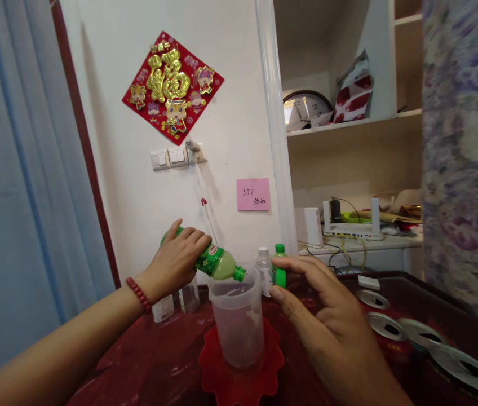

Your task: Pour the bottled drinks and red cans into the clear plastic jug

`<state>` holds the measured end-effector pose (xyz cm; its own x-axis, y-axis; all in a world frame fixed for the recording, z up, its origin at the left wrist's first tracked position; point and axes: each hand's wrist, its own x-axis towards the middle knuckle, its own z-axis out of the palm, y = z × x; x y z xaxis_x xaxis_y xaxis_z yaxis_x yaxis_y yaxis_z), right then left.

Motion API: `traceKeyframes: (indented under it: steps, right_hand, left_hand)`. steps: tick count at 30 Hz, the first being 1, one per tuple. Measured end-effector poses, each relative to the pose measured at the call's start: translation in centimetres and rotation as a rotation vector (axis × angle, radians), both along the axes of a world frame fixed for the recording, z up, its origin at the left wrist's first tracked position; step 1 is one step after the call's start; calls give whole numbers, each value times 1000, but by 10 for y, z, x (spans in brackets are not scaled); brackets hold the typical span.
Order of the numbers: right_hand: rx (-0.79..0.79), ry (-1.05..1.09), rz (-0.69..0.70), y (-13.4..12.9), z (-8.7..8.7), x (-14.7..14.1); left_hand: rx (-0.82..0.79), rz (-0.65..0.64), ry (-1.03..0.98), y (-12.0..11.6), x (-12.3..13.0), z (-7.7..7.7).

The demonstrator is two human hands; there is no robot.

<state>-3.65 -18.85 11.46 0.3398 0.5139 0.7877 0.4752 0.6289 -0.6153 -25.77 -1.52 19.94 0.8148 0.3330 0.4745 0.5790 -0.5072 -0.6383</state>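
Note:
My left hand (182, 256) is wrapped round a green-labelled drink bottle (223, 265), which is tilted with its uncapped mouth over a translucent plastic jug (239, 321). Pale yellow-green liquid shows inside the bottle. Between the thumb and fingertips of my right hand (327, 316) is a green bottle cap (280, 277), held just right of the jug's rim. The jug stands upright on a red scalloped dish (208, 361). Whether any liquid lies in the jug, I cannot make out.
Behind the cap stand a clear white-capped bottle (263, 262) and a green-capped bottle (280, 249), partly hidden by my right fingers. Clear containers (189, 298) stand beneath my left hand. Several opened drink cans (386, 327) crowd the right of the dark red table (137, 361).

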Motion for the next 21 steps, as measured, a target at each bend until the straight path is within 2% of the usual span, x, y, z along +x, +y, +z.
traceKeyframes:
  steps: [3,6,10,13,17,21]
  right_hand:
    - [-13,4,12,6,-4,1]
    - [-68,21,12,15,-11,1]
    - [-90,67,12,25,-20,-2]
    - [-63,11,56,29,-25,-7]
    - [-33,-19,113,32,-30,-16]
    - [37,-84,164,31,-32,-21]
  left_hand:
    - [-142,50,-82,3,-12,-4]
    - [-240,46,-165,1,-23,-7]
    - [-397,5,-229,-17,-29,-13]
    - [-492,-35,-262,-36,-29,-20]
    - [-574,-61,-258,-54,-28,-30]
    - [-591,-60,-281,-61,-32,-35]
